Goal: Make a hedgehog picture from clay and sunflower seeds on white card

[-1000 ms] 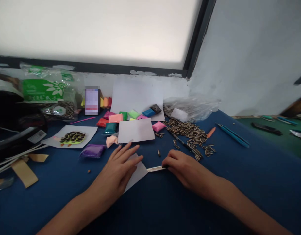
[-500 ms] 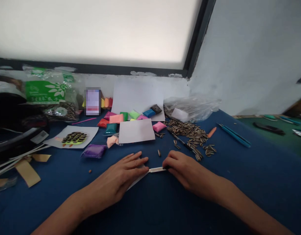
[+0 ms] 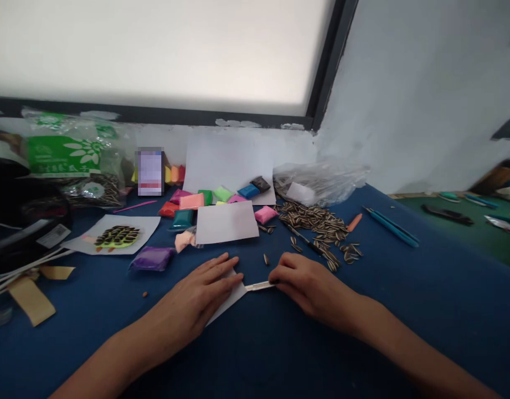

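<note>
My left hand (image 3: pixel 209 291) lies flat with its fingers stretched over a piece of white paper (image 3: pixel 230 303), pressing it to the blue table. Between the thumb and fingers of my right hand (image 3: pixel 302 280) is pinched the end of a slim white tool (image 3: pixel 258 286). Its other end touches the paper's right corner; its exact kind is unclear, and my fingers hide part of it. Just beyond the tool lies a single sunflower seed (image 3: pixel 266 259). A white card (image 3: pixel 227 223) rests farther back, against several coloured clay packets (image 3: pixel 191 201).
Sunflower seeds (image 3: pixel 313 221) are heaped behind my right hand, with a dark pen (image 3: pixel 302 238) among them. Blue tweezers (image 3: pixel 391 227) lie to the right. At left are a purple packet (image 3: pixel 152 259), a seed-decorated paper (image 3: pixel 144 226), a seed bag (image 3: pixel 72 160) and a phone (image 3: pixel 150 173).
The whole view has shifted slightly, so things sit farther left. A little more of the paper shows beside my left hand. Both hands keep nearly the same pose, the tool's end still at the paper.
</note>
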`<control>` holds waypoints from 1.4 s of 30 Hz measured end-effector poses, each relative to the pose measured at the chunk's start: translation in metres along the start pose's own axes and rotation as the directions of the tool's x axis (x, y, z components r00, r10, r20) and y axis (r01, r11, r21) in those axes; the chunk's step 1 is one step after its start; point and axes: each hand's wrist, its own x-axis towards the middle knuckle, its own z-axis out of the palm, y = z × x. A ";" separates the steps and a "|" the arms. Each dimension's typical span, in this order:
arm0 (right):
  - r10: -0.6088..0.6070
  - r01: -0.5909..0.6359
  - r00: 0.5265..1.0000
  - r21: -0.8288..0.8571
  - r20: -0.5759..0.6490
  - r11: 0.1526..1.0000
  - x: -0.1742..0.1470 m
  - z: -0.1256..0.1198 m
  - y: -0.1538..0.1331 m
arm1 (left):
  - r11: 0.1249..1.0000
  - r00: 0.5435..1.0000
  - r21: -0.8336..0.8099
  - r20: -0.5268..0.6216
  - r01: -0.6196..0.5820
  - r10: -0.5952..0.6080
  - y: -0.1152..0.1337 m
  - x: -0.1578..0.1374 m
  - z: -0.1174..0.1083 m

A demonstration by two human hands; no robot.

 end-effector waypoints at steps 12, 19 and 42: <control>-0.025 0.025 0.999 0.011 -0.025 1.000 0.001 0.002 0.003 | 0.987 0.986 -0.039 -0.055 -0.157 0.155 0.010 0.006 -0.007; -0.047 0.048 0.999 0.044 -0.025 0.998 0.001 0.003 0.005 | 0.986 0.988 -0.091 -0.083 -0.137 0.130 0.007 0.003 -0.003; -0.044 0.042 0.999 0.090 0.021 0.995 0.002 -0.001 0.000 | 0.927 1.000 -0.375 0.000 -0.021 0.022 0.003 0.003 -0.007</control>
